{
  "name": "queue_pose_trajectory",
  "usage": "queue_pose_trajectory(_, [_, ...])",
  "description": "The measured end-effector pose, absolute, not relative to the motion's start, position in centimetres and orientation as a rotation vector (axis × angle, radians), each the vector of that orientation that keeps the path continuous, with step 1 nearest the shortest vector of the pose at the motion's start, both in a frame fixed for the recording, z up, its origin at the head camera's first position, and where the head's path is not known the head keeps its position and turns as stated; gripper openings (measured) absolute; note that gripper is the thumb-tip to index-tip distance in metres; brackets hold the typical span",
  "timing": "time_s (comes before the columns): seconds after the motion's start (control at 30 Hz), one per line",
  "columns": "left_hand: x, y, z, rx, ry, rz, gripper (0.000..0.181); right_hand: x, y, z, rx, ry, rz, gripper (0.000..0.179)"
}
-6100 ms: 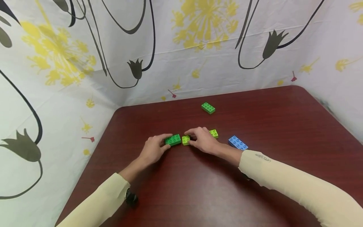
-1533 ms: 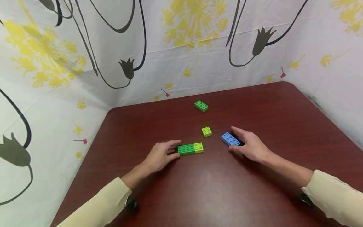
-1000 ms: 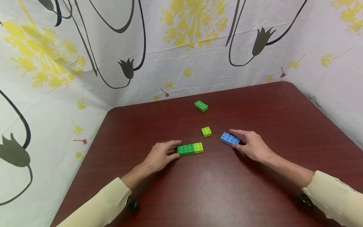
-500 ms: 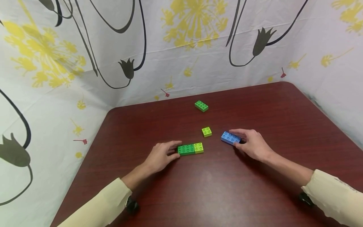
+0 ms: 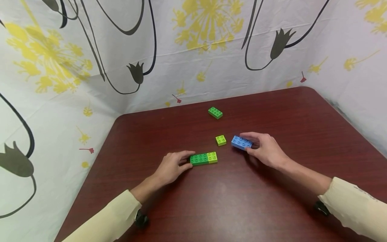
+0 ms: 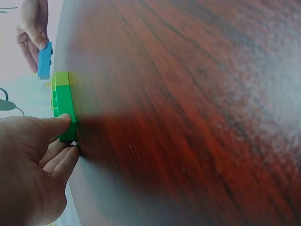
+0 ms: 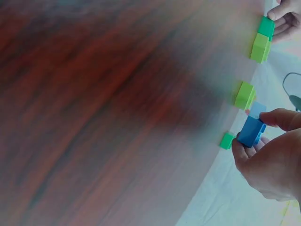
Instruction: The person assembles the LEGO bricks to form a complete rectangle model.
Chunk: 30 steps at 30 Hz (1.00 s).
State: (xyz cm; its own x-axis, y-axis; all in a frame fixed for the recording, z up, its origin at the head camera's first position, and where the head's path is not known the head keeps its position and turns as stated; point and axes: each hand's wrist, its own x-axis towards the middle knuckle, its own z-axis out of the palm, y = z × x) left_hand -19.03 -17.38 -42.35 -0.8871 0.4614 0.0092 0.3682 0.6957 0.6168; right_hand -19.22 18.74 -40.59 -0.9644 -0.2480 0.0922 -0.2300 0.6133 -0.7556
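The left hand (image 5: 170,169) pinches the dark green brick (image 5: 199,159) on the table (image 5: 199,205), a lime brick (image 5: 212,157) against its 3 o'clock end. Toward 2 o'clock, the right hand (image 5: 267,152) grips the blue brick (image 5: 241,143) by its 4 o'clock end. At its 9 o'clock sits a second lime brick (image 5: 221,140); beyond, at 12 o'clock, a light green brick (image 5: 215,113)

Left hand (image 6: 33,167) holding green brick (image 6: 67,101), right hand (image 6: 33,26) pinching blue brick (image 6: 44,61)
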Motion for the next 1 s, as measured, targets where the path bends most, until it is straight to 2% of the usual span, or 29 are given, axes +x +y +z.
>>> queue_pose_trajectory(1.0, [-19.0,-17.4,-42.5,0.658,2.758,0.971,0.051,-19.5,12.1,-41.2,-0.668,2.601,-1.522,0.051])
